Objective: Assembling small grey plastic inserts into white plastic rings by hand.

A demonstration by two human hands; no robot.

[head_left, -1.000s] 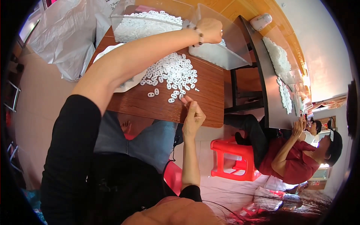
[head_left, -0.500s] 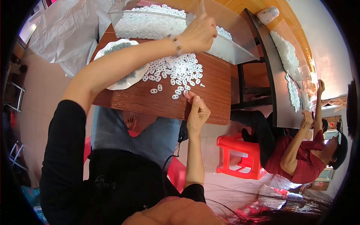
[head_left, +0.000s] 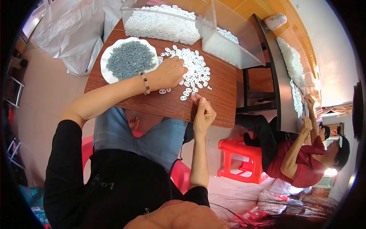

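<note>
A loose pile of small white oval plastic pieces with two holes each [head_left: 196, 68] lies on the brown wooden table [head_left: 152, 106]. Over its left part is my left hand [head_left: 167, 73], fingers curled down and closed; whatever they hold is hidden beneath. Near the pile's front end, my right hand [head_left: 204, 114] pinches with thumb and forefinger at a white two-hole piece [head_left: 193, 94]. Left of the pile, a white scalloped plate [head_left: 108, 75] carries a heap of small grey pins [head_left: 131, 59]. My left forearm crosses in front of the plate's lower edge.
A clear bin [head_left: 162, 28] full of white pieces stands at the table's back, joined to another clear compartment [head_left: 232, 47] on the right. White plastic bags [head_left: 70, 30] hang at far left. At right, a person in red [head_left: 293, 162] works at a dark table [head_left: 280, 103] beside a red stool [head_left: 242, 160].
My left hand has come down from the back bin to the pile, uncovering more of the plate. My right hand has stayed nearly in place, still pinching.
</note>
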